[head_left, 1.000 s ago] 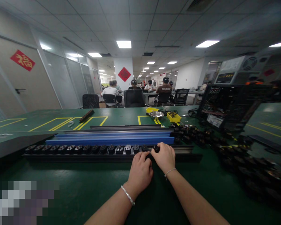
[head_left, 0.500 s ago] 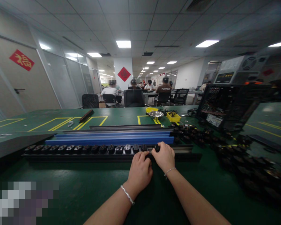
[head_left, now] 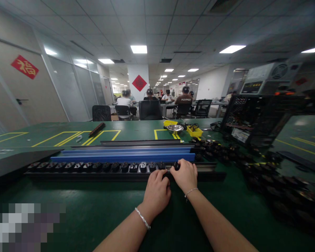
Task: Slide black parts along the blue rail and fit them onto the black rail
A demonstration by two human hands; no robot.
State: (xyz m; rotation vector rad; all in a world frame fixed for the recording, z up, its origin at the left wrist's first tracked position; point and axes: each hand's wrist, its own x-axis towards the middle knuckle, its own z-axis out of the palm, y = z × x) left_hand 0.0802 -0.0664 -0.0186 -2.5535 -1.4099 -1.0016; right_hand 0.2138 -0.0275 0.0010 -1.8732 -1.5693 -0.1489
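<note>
A long dark rail lies across the green table, with a row of several black socket modules seated along it from the left end to near my hands. My right hand pinches one black module over the rail, a short gap to the right of the row. Beside it, my left hand rests with curled fingers at the rail's near edge, just below the last modules; its fingertips hide whatever they may hold. Behind the row lie blue rails.
Loose black modules are heaped on the right. An open computer case stands at the back right. Near the far edge are a metal bowl and a yellow tray. A brown strip lies at the back left. People sit beyond.
</note>
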